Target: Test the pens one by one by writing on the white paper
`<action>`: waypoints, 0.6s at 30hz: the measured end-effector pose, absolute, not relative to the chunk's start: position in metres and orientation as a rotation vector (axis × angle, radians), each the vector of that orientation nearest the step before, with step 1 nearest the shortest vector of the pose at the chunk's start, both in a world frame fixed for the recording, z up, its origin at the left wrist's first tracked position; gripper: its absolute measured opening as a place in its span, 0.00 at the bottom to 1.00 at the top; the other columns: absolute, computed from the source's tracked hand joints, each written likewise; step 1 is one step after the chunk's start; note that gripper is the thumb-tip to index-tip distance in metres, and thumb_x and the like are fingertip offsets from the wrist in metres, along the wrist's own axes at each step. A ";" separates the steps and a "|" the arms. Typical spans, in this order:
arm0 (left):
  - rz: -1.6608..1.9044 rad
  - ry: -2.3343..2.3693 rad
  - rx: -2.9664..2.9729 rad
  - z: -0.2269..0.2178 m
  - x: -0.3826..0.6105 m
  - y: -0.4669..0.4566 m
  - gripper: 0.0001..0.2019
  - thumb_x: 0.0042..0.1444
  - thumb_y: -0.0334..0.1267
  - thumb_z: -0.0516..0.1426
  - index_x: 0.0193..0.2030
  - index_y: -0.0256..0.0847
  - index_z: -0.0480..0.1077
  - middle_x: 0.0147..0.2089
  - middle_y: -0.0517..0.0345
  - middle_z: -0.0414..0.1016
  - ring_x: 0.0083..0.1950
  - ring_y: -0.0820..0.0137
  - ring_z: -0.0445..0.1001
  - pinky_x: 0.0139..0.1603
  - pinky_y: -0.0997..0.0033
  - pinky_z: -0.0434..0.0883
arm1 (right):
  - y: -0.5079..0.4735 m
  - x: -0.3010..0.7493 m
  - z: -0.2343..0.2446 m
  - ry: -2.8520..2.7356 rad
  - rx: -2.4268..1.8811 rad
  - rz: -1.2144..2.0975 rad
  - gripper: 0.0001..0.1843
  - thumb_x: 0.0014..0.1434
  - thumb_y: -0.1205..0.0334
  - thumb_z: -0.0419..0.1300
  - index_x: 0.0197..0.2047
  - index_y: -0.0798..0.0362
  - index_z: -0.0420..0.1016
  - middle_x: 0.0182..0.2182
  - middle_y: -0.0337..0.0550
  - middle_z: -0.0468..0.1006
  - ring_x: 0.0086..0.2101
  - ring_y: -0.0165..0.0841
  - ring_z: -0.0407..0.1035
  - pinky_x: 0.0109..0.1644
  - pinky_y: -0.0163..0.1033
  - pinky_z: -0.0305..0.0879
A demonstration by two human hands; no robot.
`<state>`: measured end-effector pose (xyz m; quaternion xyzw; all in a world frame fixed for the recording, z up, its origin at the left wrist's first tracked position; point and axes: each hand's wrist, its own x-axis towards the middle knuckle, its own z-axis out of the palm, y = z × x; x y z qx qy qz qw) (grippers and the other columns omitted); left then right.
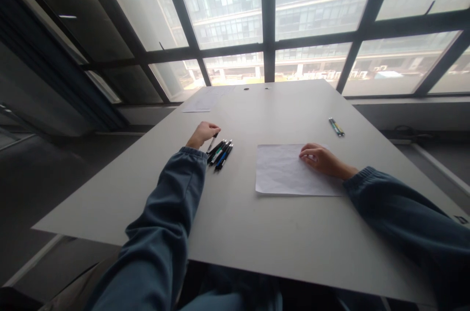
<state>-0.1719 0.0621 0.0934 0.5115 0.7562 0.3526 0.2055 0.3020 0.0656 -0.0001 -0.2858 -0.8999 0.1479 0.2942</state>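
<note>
My left hand [203,134] is closed on the top end of a pen [212,141], at the left side of a bunch of pens. The bunch of several pens [220,153], mostly black with some blue and green parts, lies on the white table [235,223]. To the right lies a sheet of white paper [279,174]. My right hand [320,159] rests on that sheet's upper right part, its fingers curled and their tips near the paper. Whether anything small is between those fingers I cannot make out.
A few pens [337,127] in green and yellow lie together toward the table's right edge. More paper [201,100] lies at the far left corner. Two small dark objects sit near the far edge, in front of tall windows [220,2]. A dark curtain [66,71] hangs at left.
</note>
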 end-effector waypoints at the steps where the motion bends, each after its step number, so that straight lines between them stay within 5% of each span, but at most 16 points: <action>1: 1.025 2.088 1.420 0.100 -0.168 0.060 0.13 0.46 0.40 0.68 0.36 0.33 0.80 0.29 0.51 0.78 0.28 0.70 0.72 0.29 0.73 0.67 | 0.066 0.302 -0.001 -2.398 -0.756 0.394 0.11 0.63 0.63 0.57 0.40 0.51 0.83 0.42 0.50 0.79 0.40 0.38 0.73 0.43 0.42 0.71; 7: 1.250 1.650 1.563 0.120 -0.126 0.051 0.25 0.49 0.43 0.67 0.55 0.39 0.76 0.32 0.56 0.77 0.31 0.73 0.72 0.31 0.75 0.70 | 0.068 0.301 -0.003 -2.431 -0.772 0.366 0.11 0.63 0.64 0.58 0.43 0.48 0.83 0.44 0.49 0.79 0.44 0.40 0.72 0.48 0.45 0.71; 18: 1.397 1.217 1.434 0.088 -0.026 0.038 0.26 0.39 0.52 0.73 0.39 0.34 0.79 0.35 0.48 0.82 0.33 0.66 0.79 0.41 0.64 0.76 | 0.055 0.287 0.005 -2.256 -0.756 0.463 0.11 0.64 0.59 0.59 0.46 0.50 0.82 0.42 0.50 0.80 0.39 0.38 0.73 0.47 0.46 0.71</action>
